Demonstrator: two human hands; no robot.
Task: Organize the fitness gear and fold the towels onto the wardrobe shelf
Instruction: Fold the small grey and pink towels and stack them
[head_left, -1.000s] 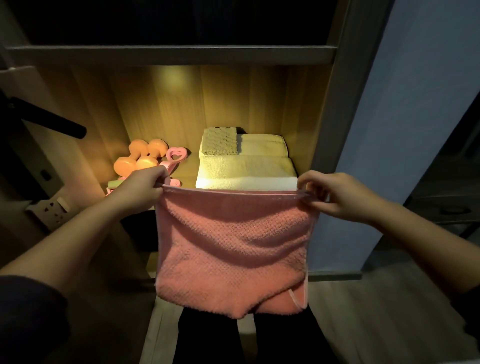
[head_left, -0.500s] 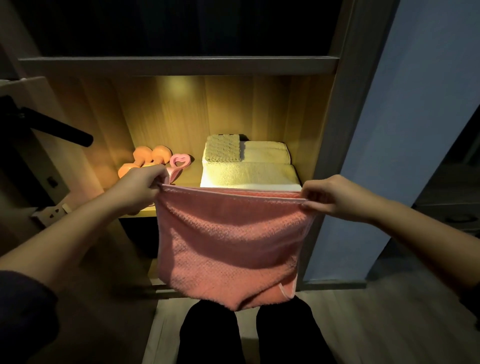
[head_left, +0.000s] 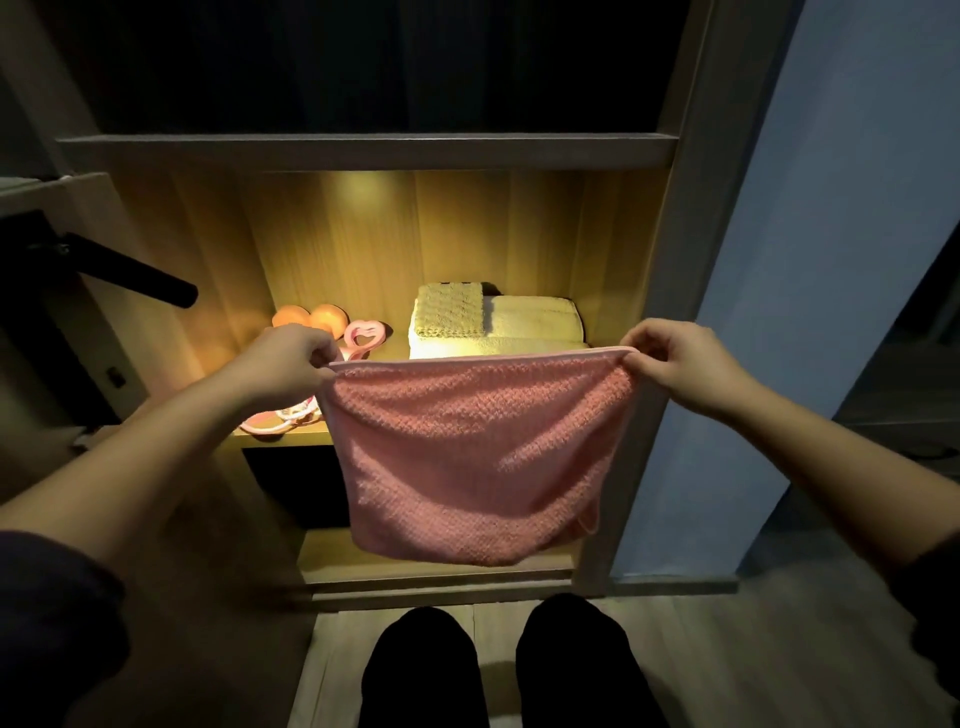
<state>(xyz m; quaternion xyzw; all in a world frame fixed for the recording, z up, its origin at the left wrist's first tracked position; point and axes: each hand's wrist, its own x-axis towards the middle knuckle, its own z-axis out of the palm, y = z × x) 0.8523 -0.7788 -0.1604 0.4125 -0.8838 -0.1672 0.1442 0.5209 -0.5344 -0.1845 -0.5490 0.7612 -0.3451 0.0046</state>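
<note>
Wardrobe (head_left: 696, 260): open, grey frame, wood-grain interior. One compartment is lit from above; the space over it is dark.

Lit shelf (head_left: 291, 439): holds fitness gear on its left half and towels on its right half.

Pink towel (head_left: 478, 457): held in the air in front of the lit shelf and not resting on it. It is doubled over, with the top edge pulled taut and level and the rest hanging down past the shelf's front edge. A small loop tab hangs at the lower right corner.

Stack of folded cream towels (head_left: 535, 322): at the right rear of the shelf, with a smaller waffle-textured cloth (head_left: 449, 309) folded on top at its left side. The pink towel's top edge hides the front of the stack.

Left hand (head_left: 280, 364): fingers curled, pinching the towel's upper left corner.

Right hand (head_left: 680, 364): fingers curled, pinching the upper right corner. The hands are well apart and level with each other.

Black lever handle (head_left: 135, 275): on the door at far left.

Orange dumbbells (head_left: 311, 317): at the left rear of the shelf, partly hidden by the left hand.

Pink heart-shaped piece (head_left: 363, 332): just beside the dumbbells on their right. I cannot tell what it is.

Pink-and-white looped band (head_left: 283, 418): at the shelf's front left edge.
</note>
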